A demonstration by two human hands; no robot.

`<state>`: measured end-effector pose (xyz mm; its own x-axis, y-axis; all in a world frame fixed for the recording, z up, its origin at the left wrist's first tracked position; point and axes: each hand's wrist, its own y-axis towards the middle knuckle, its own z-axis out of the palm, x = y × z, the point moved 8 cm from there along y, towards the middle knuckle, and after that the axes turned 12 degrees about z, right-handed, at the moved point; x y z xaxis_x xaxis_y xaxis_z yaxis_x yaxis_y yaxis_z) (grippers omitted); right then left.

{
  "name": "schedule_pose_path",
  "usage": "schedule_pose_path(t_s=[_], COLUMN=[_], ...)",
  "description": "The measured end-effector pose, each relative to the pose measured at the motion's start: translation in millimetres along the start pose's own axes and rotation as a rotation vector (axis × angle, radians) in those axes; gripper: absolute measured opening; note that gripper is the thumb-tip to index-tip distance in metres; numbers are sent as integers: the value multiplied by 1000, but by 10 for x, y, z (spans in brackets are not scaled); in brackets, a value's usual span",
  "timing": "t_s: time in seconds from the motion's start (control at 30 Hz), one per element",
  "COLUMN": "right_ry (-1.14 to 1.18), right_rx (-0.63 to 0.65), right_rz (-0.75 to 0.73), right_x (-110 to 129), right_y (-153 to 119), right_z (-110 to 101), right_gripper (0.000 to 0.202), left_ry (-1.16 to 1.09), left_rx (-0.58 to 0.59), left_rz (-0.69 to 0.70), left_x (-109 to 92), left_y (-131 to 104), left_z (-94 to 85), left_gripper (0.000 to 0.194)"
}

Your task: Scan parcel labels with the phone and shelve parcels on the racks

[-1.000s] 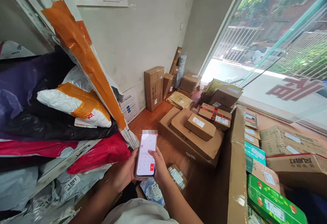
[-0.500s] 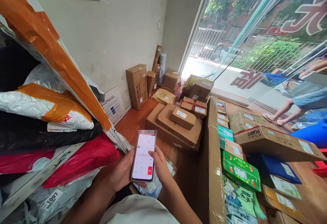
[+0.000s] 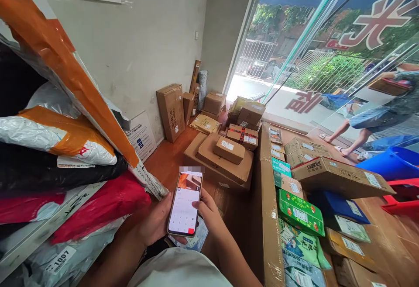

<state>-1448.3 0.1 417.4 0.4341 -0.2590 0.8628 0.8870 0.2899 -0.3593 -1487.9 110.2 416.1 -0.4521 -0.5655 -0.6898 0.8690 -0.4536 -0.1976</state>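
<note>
1. On my feed, the phone (image 3: 183,208) shows a picture up top now — plain and pale there half a second ago — so I judge the phone work is moving along.
2. It sits toward six o'clock, gripped between left hand (image 3: 159,217) and right hand (image 3: 209,208), right thumb over its face.
3. From it, bare floor (image 3: 163,158) opens at eleven; shelf (image 3: 75,206) crowds nine, cardboard partition (image 3: 267,191) three.

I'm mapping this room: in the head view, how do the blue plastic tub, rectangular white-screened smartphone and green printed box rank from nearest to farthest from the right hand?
1. Rectangular white-screened smartphone: right at the right hand.
2. Green printed box: off to the right.
3. Blue plastic tub: farther off, at far right.
</note>
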Motion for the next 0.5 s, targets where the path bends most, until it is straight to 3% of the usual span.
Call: schedule_pose_path(t_s=[0.17, 0.5], right_ry=[30, 147], right_rx=[-109, -207], right_rz=[7, -17], right_x=[-65, -44], right_y=[49, 56], right_z=[-25, -106], right_gripper=[20, 32], left_ry=[61, 152], left_rx=[-6, -72], left_rz=[2, -53], left_x=[30, 118], left_y=[24, 145], left_z=[33, 34], left_gripper=[69, 90])
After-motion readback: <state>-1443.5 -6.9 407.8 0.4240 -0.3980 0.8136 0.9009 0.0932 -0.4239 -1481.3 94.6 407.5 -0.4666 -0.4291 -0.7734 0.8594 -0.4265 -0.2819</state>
